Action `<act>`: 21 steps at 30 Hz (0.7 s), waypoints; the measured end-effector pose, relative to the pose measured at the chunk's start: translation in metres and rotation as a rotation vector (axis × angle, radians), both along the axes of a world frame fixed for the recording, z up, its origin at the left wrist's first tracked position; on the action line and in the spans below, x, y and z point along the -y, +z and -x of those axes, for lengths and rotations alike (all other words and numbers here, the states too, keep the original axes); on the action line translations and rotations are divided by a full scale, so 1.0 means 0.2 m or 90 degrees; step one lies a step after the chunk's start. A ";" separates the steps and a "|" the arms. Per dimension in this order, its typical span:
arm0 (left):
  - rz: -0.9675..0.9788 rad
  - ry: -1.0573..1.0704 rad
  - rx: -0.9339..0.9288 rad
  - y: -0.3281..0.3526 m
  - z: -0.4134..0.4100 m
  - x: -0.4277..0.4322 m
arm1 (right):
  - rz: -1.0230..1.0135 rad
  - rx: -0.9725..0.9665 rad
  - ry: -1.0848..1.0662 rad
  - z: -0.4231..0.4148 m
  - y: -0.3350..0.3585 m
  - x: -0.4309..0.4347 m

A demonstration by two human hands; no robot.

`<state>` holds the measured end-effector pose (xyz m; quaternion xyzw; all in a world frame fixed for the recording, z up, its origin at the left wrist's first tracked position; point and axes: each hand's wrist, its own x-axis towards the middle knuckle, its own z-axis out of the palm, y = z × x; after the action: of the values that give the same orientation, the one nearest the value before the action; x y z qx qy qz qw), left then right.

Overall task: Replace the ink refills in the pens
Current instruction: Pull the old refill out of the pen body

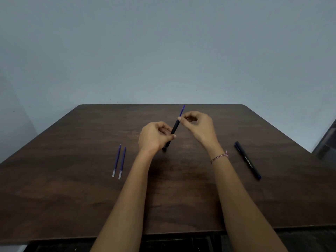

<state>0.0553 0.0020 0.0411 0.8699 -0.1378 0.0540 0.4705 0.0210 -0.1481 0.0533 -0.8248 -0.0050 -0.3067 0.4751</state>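
Observation:
My left hand (154, 136) grips a black pen barrel (173, 130) that tilts up and to the right above the table. A blue ink refill (182, 110) sticks out of the barrel's upper end. My right hand (198, 127) pinches that refill between thumb and forefinger just above the barrel. Two loose blue refills (119, 161) lie side by side on the table to the left. A second black pen (247, 160), with its cap on, lies on the table to the right.
Everything sits on a dark brown wooden table (163, 193) whose far edge meets a plain pale wall. A string bracelet (219, 157) is on my right wrist. Part of a dark object (327, 140) shows at the right edge.

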 end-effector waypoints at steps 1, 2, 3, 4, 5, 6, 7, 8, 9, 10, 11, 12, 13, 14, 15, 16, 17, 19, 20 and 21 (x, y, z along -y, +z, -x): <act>0.000 0.003 0.000 0.00 0.00 0.00 | 0.018 -0.009 0.005 0.00 0.00 0.00; 0.000 0.005 -0.001 0.00 0.00 0.00 | 0.025 -0.016 0.008 0.00 0.00 0.00; 0.002 0.007 -0.001 0.00 -0.01 0.00 | 0.019 -0.019 0.011 0.00 0.00 0.00; 0.004 0.008 -0.002 0.00 -0.01 0.00 | -0.001 -0.018 0.011 0.00 0.00 0.00; 0.005 0.009 -0.003 0.00 -0.01 0.00 | -0.035 -0.013 0.009 -0.01 0.00 -0.01; 0.004 0.009 -0.006 0.00 -0.01 0.00 | -0.076 -0.002 0.004 0.00 0.00 -0.01; 0.002 0.008 -0.008 0.00 -0.01 0.00 | -0.115 0.016 0.001 0.00 0.01 -0.01; 0.001 0.008 -0.010 0.00 -0.01 0.00 | -0.148 0.037 -0.001 0.00 0.02 -0.01; 0.001 0.008 -0.011 0.00 -0.01 0.00 | -0.174 0.056 -0.001 0.00 0.02 -0.01; 0.002 0.006 -0.014 0.00 -0.01 0.00 | -0.190 0.071 -0.003 0.00 0.03 -0.01; 0.002 0.005 -0.016 0.00 -0.01 0.00 | -0.195 0.082 -0.006 0.00 0.03 -0.01; -0.001 0.005 -0.014 0.00 -0.01 0.00 | -0.192 0.089 -0.007 0.00 0.03 -0.01; -0.004 0.006 -0.009 0.00 -0.01 0.00 | -0.186 0.094 -0.007 0.00 0.03 -0.01; -0.003 0.008 -0.002 0.00 -0.01 0.00 | -0.181 0.099 -0.006 0.00 0.03 -0.02; 0.002 0.011 0.005 0.00 -0.01 0.00 | -0.182 0.104 -0.004 -0.01 0.02 -0.02; 0.008 0.017 0.013 0.00 -0.01 -0.01 | -0.188 0.110 -0.001 -0.01 0.02 -0.03; 0.014 0.023 0.017 0.00 -0.01 -0.01 | -0.196 0.115 0.001 -0.01 0.02 -0.03; 0.036 0.033 0.018 0.00 -0.03 -0.03 | -0.205 0.117 0.003 -0.02 0.01 -0.05; 0.051 0.042 0.020 0.00 -0.04 -0.04 | -0.196 0.109 -0.004 -0.02 0.00 -0.05; 0.067 0.053 0.024 0.01 -0.05 -0.05 | -0.169 0.092 -0.014 -0.02 -0.02 -0.06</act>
<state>0.0648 0.0127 0.0424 0.8478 -0.1071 0.0971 0.5103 0.0259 -0.1367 0.0498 -0.7305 0.0101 -0.3683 0.5750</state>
